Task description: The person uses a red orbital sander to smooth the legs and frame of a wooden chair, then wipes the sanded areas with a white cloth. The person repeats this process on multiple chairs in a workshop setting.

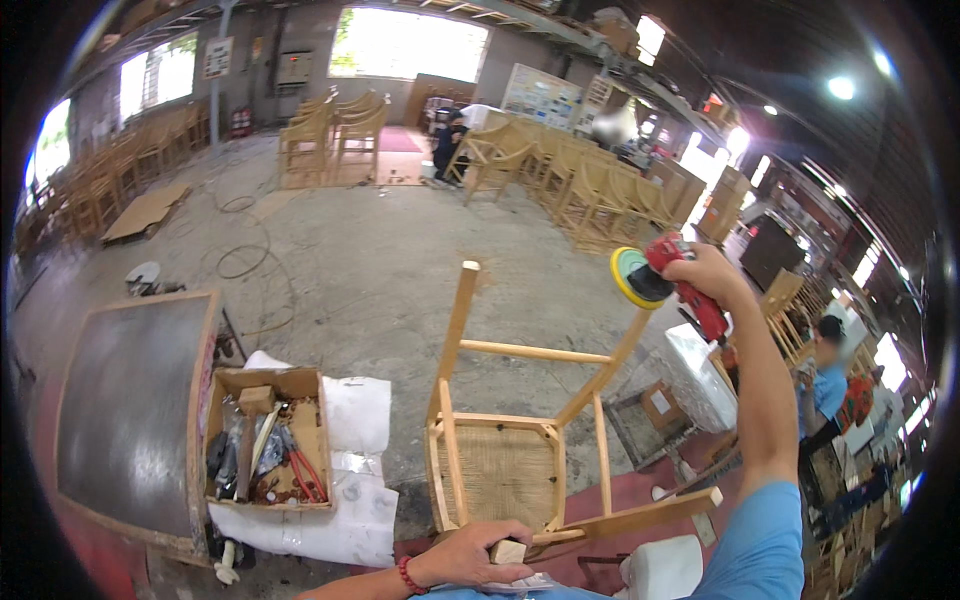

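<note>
A wooden chair (535, 351) with a woven seat (508, 482) lies upturned in front of me, its legs pointing up and outward. My left hand (462, 556), with a red bead bracelet at the wrist, is wrapped round the end of the near left chair leg (508, 551). Out to the right, my right hand (712, 272) grips a red handheld disc sander (712, 318) with a round yellow-green pad (628, 277). The pad overlaps the tip of the far right leg; whether they touch I cannot tell.
On the left, a cardboard box (328, 440) holds pliers, a hammer and a wood block, beside a dark framed board (130, 420). A hose (240, 262) coils on the floor. Rows of chairs (590, 185) stand farther back. One person (450, 145) crouches there; another (825, 385) works at right.
</note>
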Available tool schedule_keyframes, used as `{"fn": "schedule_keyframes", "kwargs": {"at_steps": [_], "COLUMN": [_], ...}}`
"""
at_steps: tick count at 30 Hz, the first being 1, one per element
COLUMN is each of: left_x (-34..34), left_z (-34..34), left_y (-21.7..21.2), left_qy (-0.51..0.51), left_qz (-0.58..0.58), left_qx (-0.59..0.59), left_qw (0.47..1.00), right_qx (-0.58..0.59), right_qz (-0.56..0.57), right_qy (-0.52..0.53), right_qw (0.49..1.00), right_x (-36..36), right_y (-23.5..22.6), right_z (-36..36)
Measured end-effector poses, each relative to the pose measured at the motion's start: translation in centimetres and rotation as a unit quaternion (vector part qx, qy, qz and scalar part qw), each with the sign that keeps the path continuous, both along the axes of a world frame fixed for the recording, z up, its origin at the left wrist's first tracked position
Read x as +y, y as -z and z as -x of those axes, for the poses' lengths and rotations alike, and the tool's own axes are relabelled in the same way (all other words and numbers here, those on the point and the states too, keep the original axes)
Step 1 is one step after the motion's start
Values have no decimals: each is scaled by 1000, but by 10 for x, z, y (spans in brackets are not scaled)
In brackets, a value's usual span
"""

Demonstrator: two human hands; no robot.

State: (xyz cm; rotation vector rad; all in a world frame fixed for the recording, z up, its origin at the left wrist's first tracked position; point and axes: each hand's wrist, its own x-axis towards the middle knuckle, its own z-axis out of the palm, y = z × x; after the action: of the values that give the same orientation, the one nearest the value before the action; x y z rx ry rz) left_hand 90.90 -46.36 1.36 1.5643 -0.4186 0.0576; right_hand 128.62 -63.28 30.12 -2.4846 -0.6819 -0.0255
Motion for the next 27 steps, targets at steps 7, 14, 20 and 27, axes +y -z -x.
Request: {"fn": "schedule_keyframes", "kwargs": {"at_steps": [7,14,20,27], "left_x": [-12,-38,-65,-128], "left_z": [10,16,27,88], "left_y": [2,-3,-35,-57], "left_qy": [-85,-271,-353,-384], "left_qz": [39,46,-27,-189], "left_qx": [58,-86,-64,-120], "left_qw": [994,958,933,896], "right_qx": [46,34,126,266], "right_qz": [-272,-506,-614,-655], "right_qy": [133,46,-12,-101], "right_qw": [952,861,779,700], "right_x": [-163,-242,-212,-120], "right_y": [-5,100,158,165], "right_z": [105,200,247,310]}}
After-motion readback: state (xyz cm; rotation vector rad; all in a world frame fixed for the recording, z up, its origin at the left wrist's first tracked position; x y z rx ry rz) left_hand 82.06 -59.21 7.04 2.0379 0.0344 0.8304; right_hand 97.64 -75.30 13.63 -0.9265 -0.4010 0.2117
